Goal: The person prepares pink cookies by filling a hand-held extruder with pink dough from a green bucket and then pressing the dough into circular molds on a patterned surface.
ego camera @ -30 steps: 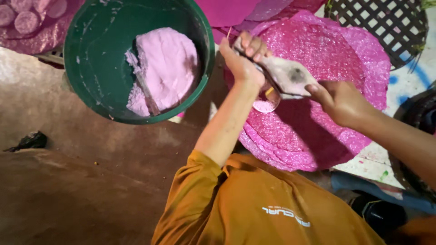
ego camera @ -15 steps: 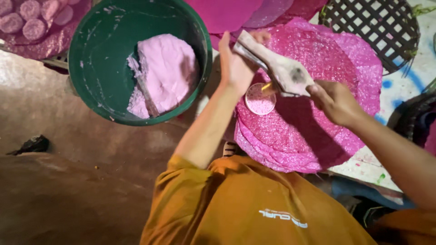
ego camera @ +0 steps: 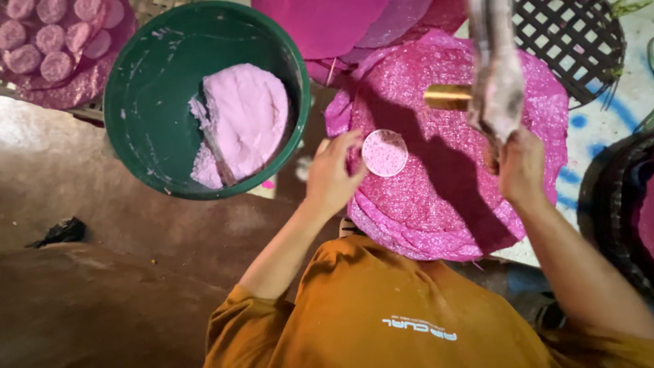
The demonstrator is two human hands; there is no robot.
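Fingers of the left hand (ego camera: 334, 174) were curled loosely together, their tips touching the edge of a small pale pink disc (ego camera: 385, 152) that lay flat on the top pink glittery mat (ego camera: 443, 204), apparently to steady or free it. The right hand (ego camera: 521, 167) was closed tight around the lower end of a grey, paste-caked tool (ego camera: 496, 75), held upright and raised above the mat, with a short brass cylinder (ego camera: 447, 97) jutting sideways from it; it seemed lifted so as to leave the disc uncovered. The mat was the uppermost of a stack of round ones, which gave the soft disc a level surface. Just left of the left hand stood a green bucket (ego camera: 136, 102), holding a lump of pink dough (ego camera: 238, 119) with a stick (ego camera: 214, 150) leaning in it, near enough for the hand to reach. At the upper left, more round pink discs (ego camera: 51, 37) lay in rows on another mat, set well apart from the stack. A dark lattice tray (ego camera: 572, 41) lay beyond the stack at the upper right. The person wore an orange shirt (ego camera: 409, 307).
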